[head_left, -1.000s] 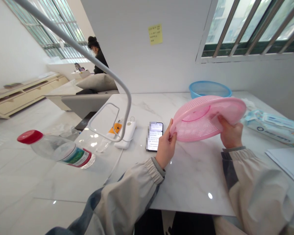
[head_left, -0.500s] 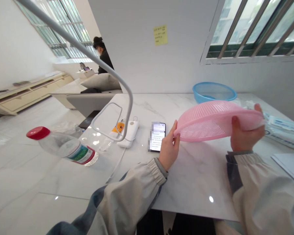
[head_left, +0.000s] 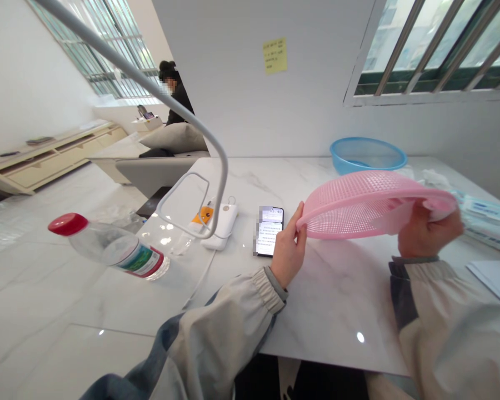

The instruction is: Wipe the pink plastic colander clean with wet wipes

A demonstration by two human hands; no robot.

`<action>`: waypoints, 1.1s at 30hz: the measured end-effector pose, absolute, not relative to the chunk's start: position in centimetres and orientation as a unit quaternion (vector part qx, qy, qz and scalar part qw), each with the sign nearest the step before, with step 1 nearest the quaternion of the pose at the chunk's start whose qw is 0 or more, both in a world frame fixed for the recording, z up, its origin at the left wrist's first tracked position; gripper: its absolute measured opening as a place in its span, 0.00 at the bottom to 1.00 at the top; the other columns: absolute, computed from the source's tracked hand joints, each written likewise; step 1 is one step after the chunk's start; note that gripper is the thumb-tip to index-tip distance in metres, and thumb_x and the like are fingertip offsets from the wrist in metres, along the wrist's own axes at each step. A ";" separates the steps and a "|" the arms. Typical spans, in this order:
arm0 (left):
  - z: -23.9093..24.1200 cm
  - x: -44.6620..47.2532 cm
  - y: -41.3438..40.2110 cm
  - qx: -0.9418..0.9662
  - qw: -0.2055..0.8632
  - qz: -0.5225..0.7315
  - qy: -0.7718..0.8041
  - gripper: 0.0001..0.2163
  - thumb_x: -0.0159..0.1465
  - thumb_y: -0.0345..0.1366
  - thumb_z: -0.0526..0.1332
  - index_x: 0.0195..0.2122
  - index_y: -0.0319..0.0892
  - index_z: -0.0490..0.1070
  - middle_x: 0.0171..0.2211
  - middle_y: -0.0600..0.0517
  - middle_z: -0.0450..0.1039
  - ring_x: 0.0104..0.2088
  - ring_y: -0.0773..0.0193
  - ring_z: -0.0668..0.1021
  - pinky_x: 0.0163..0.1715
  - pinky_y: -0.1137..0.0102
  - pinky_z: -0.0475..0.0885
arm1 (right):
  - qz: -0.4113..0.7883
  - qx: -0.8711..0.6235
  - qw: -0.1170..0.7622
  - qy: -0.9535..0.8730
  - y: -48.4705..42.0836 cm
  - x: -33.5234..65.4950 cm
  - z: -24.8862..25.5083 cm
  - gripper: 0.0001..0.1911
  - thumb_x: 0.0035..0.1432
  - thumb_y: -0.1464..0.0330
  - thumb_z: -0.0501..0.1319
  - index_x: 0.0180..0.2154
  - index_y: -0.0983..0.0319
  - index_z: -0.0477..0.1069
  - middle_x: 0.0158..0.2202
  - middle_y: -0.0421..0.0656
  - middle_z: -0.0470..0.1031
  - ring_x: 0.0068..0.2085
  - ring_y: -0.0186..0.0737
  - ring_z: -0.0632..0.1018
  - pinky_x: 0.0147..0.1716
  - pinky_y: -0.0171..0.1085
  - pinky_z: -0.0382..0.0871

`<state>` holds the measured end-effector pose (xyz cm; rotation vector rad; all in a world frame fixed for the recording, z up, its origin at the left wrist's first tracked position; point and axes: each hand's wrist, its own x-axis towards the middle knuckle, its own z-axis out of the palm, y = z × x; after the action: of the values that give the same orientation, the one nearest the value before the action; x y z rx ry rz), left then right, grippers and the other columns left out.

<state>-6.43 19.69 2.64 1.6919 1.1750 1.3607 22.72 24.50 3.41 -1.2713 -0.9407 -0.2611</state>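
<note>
A pink mesh basket [head_left: 350, 208] is held tilted above the table, its open side turned partly toward me. My left hand [head_left: 289, 247] pinches the left end of its rim between thumb and fingers. At the right end, my right hand [head_left: 427, 230] is closed in a fist just below the rim. A smooth, bunched pink piece [head_left: 436, 209] that looks like a cloth shows between its thumb and fingers, against the basket. Where this piece ends and the basket begins is hard to make out. A lit phone [head_left: 270, 230] lies beside my left hand.
Behind the basket stands a blue basin [head_left: 369, 155]. Plastic packages [head_left: 489, 222] and white paper [head_left: 494, 283] lie at the right. On the left are a red-capped bottle [head_left: 112, 247], a white power bank [head_left: 220, 225] and a bent grey-white tube stand [head_left: 223, 166]. A person sits far off.
My right hand has closed into a fist and shifted slightly right and down, its fingers no longer over the rim's top. My left hand keeps its pinch; the basket stays nearly in place.
</note>
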 end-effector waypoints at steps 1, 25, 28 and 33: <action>2.6 -6.4 19.7 0.648 0.327 0.518 0.452 0.27 0.79 0.45 0.54 0.76 0.45 0.62 0.45 0.45 0.84 0.29 0.64 0.68 0.36 0.69 0.70 | -0.129 -0.558 0.699 -0.428 24.7 22.9 3.3 0.22 0.60 0.49 0.65 0.33 0.62 0.75 0.31 0.44 0.75 0.36 0.47 0.78 0.43 0.48 0.75; 3.0 -6.6 20.1 0.613 0.322 0.529 0.490 0.24 0.78 0.48 0.56 0.68 0.41 0.72 0.28 0.55 0.70 0.27 0.66 0.65 0.32 0.71 0.64 | 0.301 -0.545 0.646 -0.441 26.7 22.1 -0.6 0.19 0.48 0.57 0.79 0.42 0.56 0.85 0.44 0.43 0.85 0.45 0.47 0.83 0.44 0.44 0.82; 2.8 -6.6 20.2 0.609 0.326 0.526 0.495 0.22 0.78 0.48 0.56 0.64 0.40 0.76 0.28 0.55 0.70 0.27 0.65 0.66 0.31 0.71 0.65 | 0.296 -0.565 0.636 -0.434 26.5 22.1 -0.4 0.21 0.44 0.58 0.80 0.41 0.58 0.85 0.42 0.44 0.85 0.42 0.46 0.82 0.37 0.41 0.81; 2.5 -6.3 20.2 0.609 0.360 0.509 0.490 0.23 0.77 0.45 0.58 0.69 0.40 0.71 0.33 0.51 0.79 0.28 0.63 0.74 0.33 0.70 0.72 | 0.260 -0.609 0.638 -0.393 26.5 22.8 -0.3 0.20 0.39 0.62 0.78 0.37 0.63 0.85 0.37 0.44 0.84 0.37 0.43 0.81 0.31 0.38 0.77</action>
<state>-6.31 20.16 2.55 1.5709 1.2626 1.3135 22.78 26.55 -0.31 -1.3890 -0.8974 0.5923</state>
